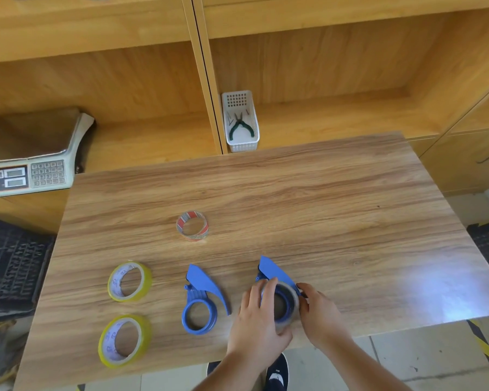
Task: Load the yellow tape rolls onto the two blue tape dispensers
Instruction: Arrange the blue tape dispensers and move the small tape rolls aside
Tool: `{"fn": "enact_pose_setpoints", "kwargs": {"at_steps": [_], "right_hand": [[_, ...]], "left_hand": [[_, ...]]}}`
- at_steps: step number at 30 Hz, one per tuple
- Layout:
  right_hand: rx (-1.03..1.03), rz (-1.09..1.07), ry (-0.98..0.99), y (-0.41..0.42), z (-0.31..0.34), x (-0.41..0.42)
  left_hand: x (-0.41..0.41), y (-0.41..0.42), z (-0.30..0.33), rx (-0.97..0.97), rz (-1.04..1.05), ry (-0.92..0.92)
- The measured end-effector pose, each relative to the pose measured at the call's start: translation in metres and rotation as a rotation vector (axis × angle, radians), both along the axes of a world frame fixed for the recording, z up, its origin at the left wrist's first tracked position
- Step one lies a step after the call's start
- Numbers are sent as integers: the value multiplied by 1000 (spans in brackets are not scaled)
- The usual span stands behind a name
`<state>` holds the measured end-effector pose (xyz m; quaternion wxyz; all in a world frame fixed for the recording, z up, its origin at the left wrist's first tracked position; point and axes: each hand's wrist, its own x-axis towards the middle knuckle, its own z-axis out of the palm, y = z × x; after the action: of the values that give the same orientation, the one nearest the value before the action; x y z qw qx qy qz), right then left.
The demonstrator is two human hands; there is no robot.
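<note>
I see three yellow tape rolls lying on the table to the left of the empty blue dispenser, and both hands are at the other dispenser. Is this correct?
Not quite: the head view shows two yellow tape rolls left of the empty blue dispenser, not three. The roll farther back is clear with red print. Both the left hand and right hand are indeed at the other dispenser.

A clear tape roll with a red-printed core (192, 226) stands on the wood-grain table (322, 207); behind it, a white perforated plastic basket (250, 142) holds green-handled pliers (240, 126) on the wooden shelf (336, 117); a grey electronic weighing scale (31, 162) sits left; black plastic crate (12, 266) below it.
</note>
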<state>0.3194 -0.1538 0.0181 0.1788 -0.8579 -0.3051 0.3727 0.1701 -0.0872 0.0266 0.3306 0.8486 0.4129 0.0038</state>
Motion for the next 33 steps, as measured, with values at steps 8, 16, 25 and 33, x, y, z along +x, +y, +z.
{"fn": "enact_pose_setpoints", "kwargs": {"at_steps": [8,16,25,33], "right_hand": [[-16,-60,-33,20,6,13],[2,-80,-72,47,6,30],[-7,-128,-72,58,-11,40],[-12,-163,-55,59,-17,39]], "left_hand": [[18,53,26,111,70,-107],[56,139,27,98,172,-34],[90,182,-10,-22,182,36],[104,183,-37,-33,149,71]]}}
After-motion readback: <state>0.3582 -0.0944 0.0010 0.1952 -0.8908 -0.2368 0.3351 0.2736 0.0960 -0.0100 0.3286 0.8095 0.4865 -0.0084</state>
